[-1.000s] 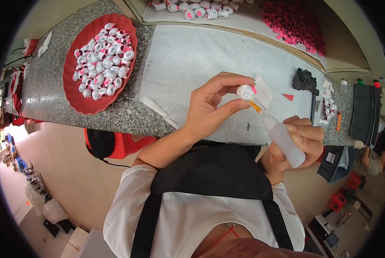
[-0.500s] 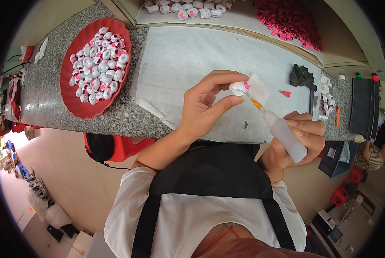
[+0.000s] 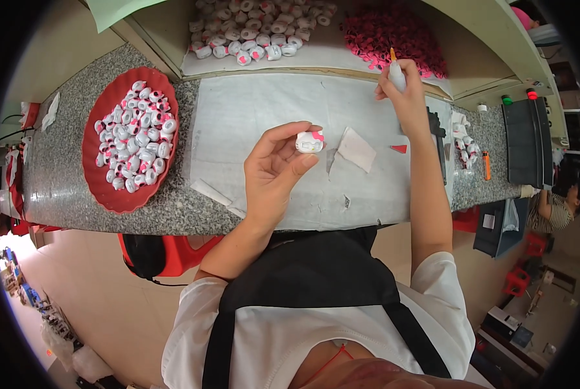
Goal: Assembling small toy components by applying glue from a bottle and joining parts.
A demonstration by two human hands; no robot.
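My left hand (image 3: 270,172) pinches a small rounded white piece with pink patches (image 3: 309,144) between thumb and fingertips, above the white sheet. A recess with a pattern of lines shows on its side. My right hand (image 3: 405,97) reaches forward over the shelf's front edge, wrapped round a whitish squeeze bottle (image 3: 397,78) whose orange nozzle points away from me. Just beyond that hand lies a heap of small flat pink pieces (image 3: 393,32); whether its fingers touch any of them I cannot tell.
A red scalloped tray (image 3: 95,172) of similar white-and-pink pieces stands at left. More white pieces (image 3: 251,32) fill the shelf. A paper scrap (image 3: 356,149) and a red triangle (image 3: 399,149) lie on the white sheet (image 3: 238,104). At right are an orange cutter (image 3: 487,165) and a black bin (image 3: 530,149).
My right hand has carried the squeeze bottle away from the white piece, forward to the pink heap. My left hand still holds the piece, now turned and further left. The whole view has shifted.
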